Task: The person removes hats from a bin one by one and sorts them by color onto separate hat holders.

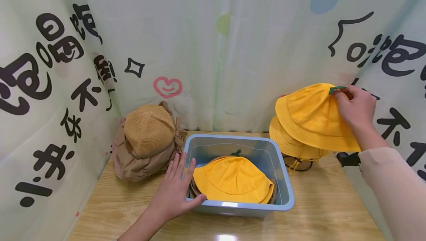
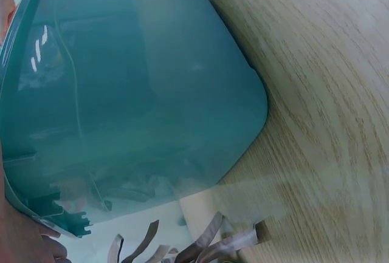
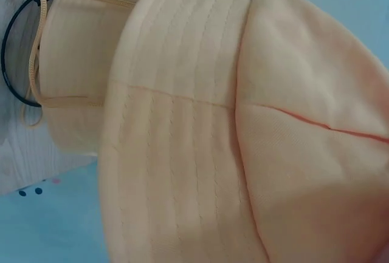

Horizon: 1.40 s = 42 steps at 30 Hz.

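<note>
My right hand [image 1: 357, 107] pinches a yellow bucket hat [image 1: 309, 119] by its crown, beside a small green leaf tab [image 1: 337, 89]. In the right wrist view the stitched brim of this hat [image 3: 176, 172] fills much of the picture. Right below it, a second yellow hat [image 1: 283, 137] with a cord is partly covered. My left hand [image 1: 173, 193], fingers spread, rests on the left rim of a blue plastic bin [image 1: 283, 181]. Inside the bin lies another yellow hat [image 1: 233, 181] over brown fabric, which mostly hides beneath it.
At the left of the wooden table [image 1: 110, 204] a woven straw-coloured hat [image 1: 149, 128] sits on brown cloth hats [image 1: 143, 167]. A dark loop [image 1: 303, 165] lies by the right-hand hats. Printed curtains [image 1: 199, 48] enclose the back and both sides.
</note>
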### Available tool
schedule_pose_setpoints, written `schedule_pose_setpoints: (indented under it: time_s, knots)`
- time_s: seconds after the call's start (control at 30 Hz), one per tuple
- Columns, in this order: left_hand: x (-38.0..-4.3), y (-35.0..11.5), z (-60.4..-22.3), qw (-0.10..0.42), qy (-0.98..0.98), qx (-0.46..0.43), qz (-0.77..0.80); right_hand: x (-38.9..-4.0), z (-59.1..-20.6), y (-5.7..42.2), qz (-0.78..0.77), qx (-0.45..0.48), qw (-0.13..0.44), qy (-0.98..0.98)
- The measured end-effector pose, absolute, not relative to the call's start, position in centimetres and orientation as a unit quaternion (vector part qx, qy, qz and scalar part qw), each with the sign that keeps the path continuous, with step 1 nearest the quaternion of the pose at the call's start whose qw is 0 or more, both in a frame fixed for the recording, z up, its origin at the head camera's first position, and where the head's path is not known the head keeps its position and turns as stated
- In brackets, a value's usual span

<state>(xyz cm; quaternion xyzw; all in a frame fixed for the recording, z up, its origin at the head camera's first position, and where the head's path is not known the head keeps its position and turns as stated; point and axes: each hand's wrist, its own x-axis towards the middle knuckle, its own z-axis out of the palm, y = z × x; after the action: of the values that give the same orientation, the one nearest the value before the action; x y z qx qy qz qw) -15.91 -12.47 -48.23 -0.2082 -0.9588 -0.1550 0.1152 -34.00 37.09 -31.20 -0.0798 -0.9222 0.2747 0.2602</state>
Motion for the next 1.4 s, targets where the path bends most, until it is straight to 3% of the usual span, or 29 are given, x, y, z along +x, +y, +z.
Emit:
schedule_pose_setpoints:
  time_s: [0.17, 0.43, 0.87, 1.0, 1.23, 1.4]
  knots:
    - [-15.8, -12.5, -48.3, 0.118, -0.959, -0.207, -0.153, -34.2, -31.7, 37.1, 0.274, -0.061, 0.254, -0.926]
    - [-15.8, -12.4, -48.3, 0.123, -0.959, -0.206, -0.152, -34.2, -34.6, 37.3, 0.246, -0.044, 0.185, -0.95]
    - [-15.7, -12.4, -48.2, 0.111, -0.959, -0.204, -0.162, -33.7, -37.5, 37.2, 0.27, -0.065, 0.186, -0.943]
    - [-15.8, -12.4, -48.2, 0.113, -0.959, -0.202, -0.162, -34.1, -37.5, 37.1, 0.282, -0.055, 0.19, -0.939]
    - [-16.0, -12.4, -48.1, 0.117, -0.957, -0.207, -0.164, -34.7, -36.7, 36.4, 0.304, -0.012, 0.127, -0.944]
    - [-15.9, -12.4, -48.2, 0.11, -0.959, -0.207, -0.161, -35.1, -36.0, 36.0, 0.282, 0.013, 0.142, -0.949]
